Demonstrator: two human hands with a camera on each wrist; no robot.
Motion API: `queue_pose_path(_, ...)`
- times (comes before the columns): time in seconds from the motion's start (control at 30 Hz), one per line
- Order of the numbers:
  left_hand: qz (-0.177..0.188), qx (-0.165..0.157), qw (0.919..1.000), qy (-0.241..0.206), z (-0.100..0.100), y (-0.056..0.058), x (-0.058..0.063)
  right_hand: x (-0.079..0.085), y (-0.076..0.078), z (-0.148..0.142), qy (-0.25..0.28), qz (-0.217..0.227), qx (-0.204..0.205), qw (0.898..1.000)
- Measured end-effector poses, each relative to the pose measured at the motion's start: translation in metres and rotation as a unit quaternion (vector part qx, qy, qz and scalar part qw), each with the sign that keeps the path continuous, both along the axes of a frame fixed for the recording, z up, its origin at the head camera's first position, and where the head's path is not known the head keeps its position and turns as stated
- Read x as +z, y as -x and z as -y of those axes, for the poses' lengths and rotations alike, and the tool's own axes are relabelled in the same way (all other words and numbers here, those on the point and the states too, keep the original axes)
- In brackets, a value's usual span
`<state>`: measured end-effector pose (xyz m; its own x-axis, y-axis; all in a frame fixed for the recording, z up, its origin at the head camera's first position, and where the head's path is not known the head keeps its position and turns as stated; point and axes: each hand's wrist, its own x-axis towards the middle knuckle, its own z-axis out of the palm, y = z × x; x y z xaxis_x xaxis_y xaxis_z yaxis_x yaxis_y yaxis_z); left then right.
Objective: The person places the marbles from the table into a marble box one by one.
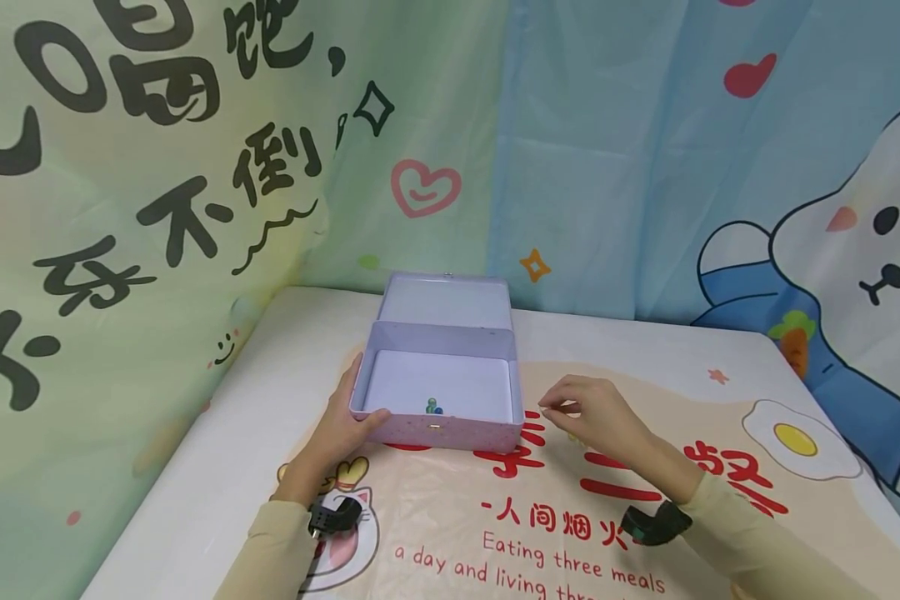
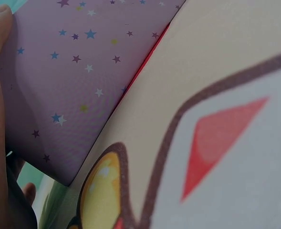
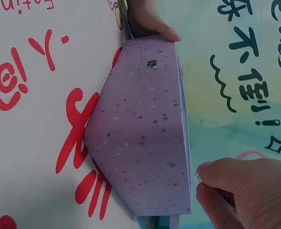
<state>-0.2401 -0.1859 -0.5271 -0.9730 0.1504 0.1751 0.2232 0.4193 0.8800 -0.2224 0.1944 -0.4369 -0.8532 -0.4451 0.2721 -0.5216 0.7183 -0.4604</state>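
A lilac box (image 1: 450,430) with a star pattern stands on the table, its lid (image 1: 446,301) raised at the back. Several small green and blue marbles (image 1: 432,407) lie inside near the front wall. My left hand (image 1: 342,427) grips the box's left front corner, thumb over the front rim. Just to the right of the box, my right hand (image 1: 598,410) pinches a small clear marble (image 3: 197,176) between thumb and index finger. Most of that marble is hidden by the fingertips. The right wrist view also shows the box's small metal clasp (image 3: 152,64).
A printed mat (image 1: 435,508) with red lettering covers the white table (image 1: 210,475). Behind the box hangs a blue curtain (image 1: 585,167) with hearts and a cartoon figure. A green-yellow cloth (image 1: 157,333) with black characters rises along the left edge.
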Motion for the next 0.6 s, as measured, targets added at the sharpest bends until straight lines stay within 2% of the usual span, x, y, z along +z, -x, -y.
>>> queue_pose_path(0.37, -0.017, -0.009, 0.9998, 0.003, 0.003, 0.000, 0.000, 0.012, 0.013, 0.019, -0.038, -0.002, 0.024, 0.999)
queue_pose_path(0.6, -0.016, -0.009, 0.9998, -0.004, 0.002, 0.000, 0.000, 0.013, 0.029, 0.029, -0.054, -0.003, 0.065, 0.996)
